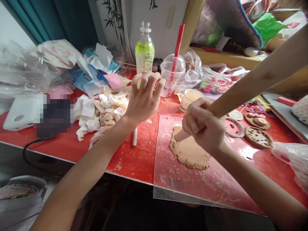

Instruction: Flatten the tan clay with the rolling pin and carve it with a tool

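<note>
Red tabletop [125, 162] is stretching beneath a cluttered back edge, where an open-necked bottle [144, 53] is standing beside a domed plastic cup [166, 69]. On a clear board [166, 176], a flattened clay slab [193, 152] is lying near the right hand [204, 128], which is gripping a thick wooden rod [260, 75] with its fingers closed firmly around it. The rod is slanting across the view, its lower end overlapping the slab's upper left part — whether it is pressing in, I cannot tell. The left hand [146, 93] is hovering in front of the bottle, fingers curled; whether they are holding anything is not showing. Digging that end in could gouge the soft clay; swinging the rod could knock the paper cup [190, 99] standing just beyond the right hand. The board is overhanging the table's front edge — leaning there could tilt it.
</note>
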### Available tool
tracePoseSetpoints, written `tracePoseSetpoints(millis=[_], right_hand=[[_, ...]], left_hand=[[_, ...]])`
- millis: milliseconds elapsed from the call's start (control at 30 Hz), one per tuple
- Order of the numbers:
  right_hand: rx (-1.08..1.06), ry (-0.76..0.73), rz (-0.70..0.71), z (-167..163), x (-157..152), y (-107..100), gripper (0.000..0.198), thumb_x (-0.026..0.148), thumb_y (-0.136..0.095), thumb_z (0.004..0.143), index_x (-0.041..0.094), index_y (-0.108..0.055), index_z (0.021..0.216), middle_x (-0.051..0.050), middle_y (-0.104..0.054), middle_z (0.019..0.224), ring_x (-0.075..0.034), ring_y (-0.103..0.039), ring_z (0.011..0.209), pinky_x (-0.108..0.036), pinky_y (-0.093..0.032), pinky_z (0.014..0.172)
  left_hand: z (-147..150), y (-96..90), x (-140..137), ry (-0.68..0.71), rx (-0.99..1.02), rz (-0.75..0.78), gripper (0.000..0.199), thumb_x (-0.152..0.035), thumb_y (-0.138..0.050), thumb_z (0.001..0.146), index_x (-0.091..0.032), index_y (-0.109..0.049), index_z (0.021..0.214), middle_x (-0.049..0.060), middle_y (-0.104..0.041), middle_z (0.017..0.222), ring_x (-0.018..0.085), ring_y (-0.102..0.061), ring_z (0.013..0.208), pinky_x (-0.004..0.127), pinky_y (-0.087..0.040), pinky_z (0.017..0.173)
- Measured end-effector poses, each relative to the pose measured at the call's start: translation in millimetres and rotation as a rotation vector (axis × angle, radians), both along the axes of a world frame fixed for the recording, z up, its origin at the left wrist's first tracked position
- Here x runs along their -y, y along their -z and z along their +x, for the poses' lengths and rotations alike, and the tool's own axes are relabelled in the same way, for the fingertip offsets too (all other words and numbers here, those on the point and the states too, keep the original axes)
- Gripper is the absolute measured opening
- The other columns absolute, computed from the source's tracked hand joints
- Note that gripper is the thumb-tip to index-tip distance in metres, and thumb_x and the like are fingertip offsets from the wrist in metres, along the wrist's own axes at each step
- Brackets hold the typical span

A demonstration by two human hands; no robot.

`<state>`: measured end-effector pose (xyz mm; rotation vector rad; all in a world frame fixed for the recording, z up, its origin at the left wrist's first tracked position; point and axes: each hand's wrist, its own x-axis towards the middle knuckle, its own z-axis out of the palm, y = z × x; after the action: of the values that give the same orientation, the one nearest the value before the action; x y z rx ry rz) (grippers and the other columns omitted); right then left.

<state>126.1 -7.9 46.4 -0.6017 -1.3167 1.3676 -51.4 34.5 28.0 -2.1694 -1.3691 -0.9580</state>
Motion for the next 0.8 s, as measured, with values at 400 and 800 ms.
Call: tracePoseSetpoints(millis=[400,800], right_hand=[[0.009,0.024,-0.03,-3.6,9.5,-2.6,0.025,0.028,-0.066,0.073,0.021,-0.049,0.057,0.008,-0.038,0.036,-0.006,-0.031,0.03,-0.023,-0.024,0.034],[0.07,-0.031,-0.138,-2.3,24.9,0.8,0.029,0.026,-0.064,0.076,0.02,-0.046,0.054,0.007,-0.038,0.038,-0.006,-0.033,0.033,-0.023,-0.026,0.036]], left_hand=[[0.0,4.0,-3.0,-0.009,-0.048,0.043,0.04,-0.016,-0.036,0.089,-0.021,-0.04,0.128,0.014,-0.049,0.128,0.032,-0.042,0.123,0.058,-0.023,0.105],[19.3,28.9,2.2,0.026,-0.299,-0.079,0.034,-0.007,-0.03,0.089,-0.007,-0.051,0.116,0.019,-0.049,0.123,0.031,-0.042,0.12,0.054,-0.025,0.107]])
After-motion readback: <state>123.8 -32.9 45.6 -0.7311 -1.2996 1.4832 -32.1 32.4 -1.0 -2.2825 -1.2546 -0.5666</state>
